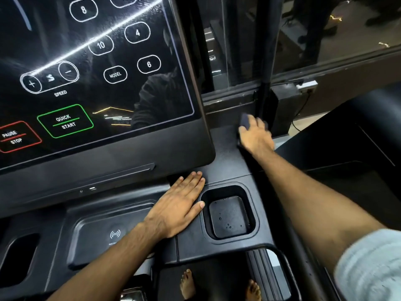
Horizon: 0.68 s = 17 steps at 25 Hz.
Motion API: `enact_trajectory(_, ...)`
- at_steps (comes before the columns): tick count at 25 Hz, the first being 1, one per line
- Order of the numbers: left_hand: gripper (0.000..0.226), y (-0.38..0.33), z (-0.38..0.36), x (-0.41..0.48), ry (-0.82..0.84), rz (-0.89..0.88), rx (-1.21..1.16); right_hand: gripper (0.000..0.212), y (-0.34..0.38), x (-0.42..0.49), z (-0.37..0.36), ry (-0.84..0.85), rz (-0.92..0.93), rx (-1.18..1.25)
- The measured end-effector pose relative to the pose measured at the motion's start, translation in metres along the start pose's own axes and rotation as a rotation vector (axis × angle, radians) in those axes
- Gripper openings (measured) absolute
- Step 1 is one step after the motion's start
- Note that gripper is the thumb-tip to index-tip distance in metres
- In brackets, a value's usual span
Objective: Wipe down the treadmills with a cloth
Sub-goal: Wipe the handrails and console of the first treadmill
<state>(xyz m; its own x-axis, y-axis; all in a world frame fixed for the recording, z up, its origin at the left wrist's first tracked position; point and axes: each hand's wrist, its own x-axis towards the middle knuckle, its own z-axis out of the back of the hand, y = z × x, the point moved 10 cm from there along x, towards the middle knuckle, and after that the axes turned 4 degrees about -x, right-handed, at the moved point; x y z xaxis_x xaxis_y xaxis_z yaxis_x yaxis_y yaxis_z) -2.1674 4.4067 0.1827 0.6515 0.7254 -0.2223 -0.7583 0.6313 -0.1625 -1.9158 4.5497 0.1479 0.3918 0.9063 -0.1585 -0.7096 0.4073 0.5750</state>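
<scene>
A black treadmill console point(225, 153) fills the view, with a glossy touch panel point(97, 68) at the upper left showing speed, number, quick-start and stop buttons. My right hand point(256, 135) reaches to the console's far right corner and presses a dark cloth point(245, 121) against the surface; the cloth shows only past my fingers. My left hand point(180, 205) lies flat, fingers straight, on the ledge beneath the panel, just left of a square cup holder point(230, 213) holding a few water drops.
A phone tray with a wireless-charging mark point(115, 234) sits left of my left hand. A second cup recess point(19, 255) is at the far left. A window frame and glass point(303, 51) stand beyond the console. My bare feet point(188, 283) stand on the belt below.
</scene>
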Motion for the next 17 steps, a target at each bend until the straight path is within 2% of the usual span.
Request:
enact_trajectory(1,0.068,-0.001,0.000,0.001,-0.004,-0.002,-0.012,0.064,-0.012,-0.014,-0.001,-0.024,-0.104,-0.024)
enact_trajectory(4,0.069,-0.004,-0.002,0.006,-0.020,-0.008,-0.026,0.062,0.006,-0.049,-0.005,-0.012,0.183,-0.044)
enact_trajectory(5,0.069,-0.005,-0.003,0.006,-0.019,-0.016,-0.018,0.061,-0.002,-0.040,0.001,0.002,0.186,0.004)
enact_trajectory(7,0.069,-0.006,-0.002,0.006,-0.018,-0.027,-0.018,0.061,-0.028,-0.040,0.008,0.067,-0.082,0.048)
enact_trajectory(8,0.069,-0.007,-0.002,0.007,-0.016,-0.030,-0.025,0.062,-0.030,-0.052,0.007,0.036,-0.101,0.005)
enact_trajectory(9,0.070,-0.008,-0.002,0.008,-0.011,-0.032,-0.029,0.063,-0.014,-0.074,0.000,-0.047,0.056,-0.068)
enact_trajectory(11,0.072,-0.010,-0.003,0.010,-0.017,-0.036,-0.020,0.062,0.009,-0.102,-0.009,-0.003,0.375,-0.145)
enact_trajectory(12,0.072,-0.010,-0.004,0.009,-0.016,-0.039,-0.012,0.062,-0.001,-0.092,-0.007,0.044,0.373,-0.094)
enact_trajectory(14,0.072,-0.012,-0.003,0.009,-0.018,-0.039,-0.008,0.063,-0.038,-0.072,0.010,0.077,-0.034,0.073)
enact_trajectory(15,0.072,-0.014,-0.003,0.008,-0.014,-0.040,-0.013,0.065,-0.046,-0.085,0.010,0.083,-0.144,0.031)
enact_trajectory(16,0.071,-0.016,-0.004,0.008,-0.010,-0.046,-0.018,0.066,-0.039,-0.102,0.006,0.020,-0.096,-0.035)
enact_trajectory(17,0.071,-0.018,-0.005,0.009,-0.013,-0.054,-0.020,0.067,-0.020,-0.129,-0.001,-0.037,0.092,-0.121)
